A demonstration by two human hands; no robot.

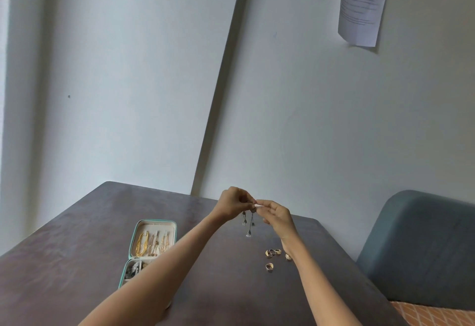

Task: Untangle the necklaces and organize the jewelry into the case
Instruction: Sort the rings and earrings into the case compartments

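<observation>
Both hands' fingers (pixel 253 203) pinching dangling, possibly tangled jewelry (pixel 248 220) above table (pixel 77 261)

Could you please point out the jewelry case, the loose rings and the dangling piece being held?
jewelry case (pixel 133 235): head view, teal left rim.
loose rings (pixel 269 266): head view, nearest ring.
dangling piece (pixel 248 234): head view, lowest pendant.

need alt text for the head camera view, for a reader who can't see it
Two bare hands, left hand and right hand, pinch a dark dangling jewelry piece above a dark brown table. Gold rings lie loose; an open teal jewelry case holds gold chains.
</observation>
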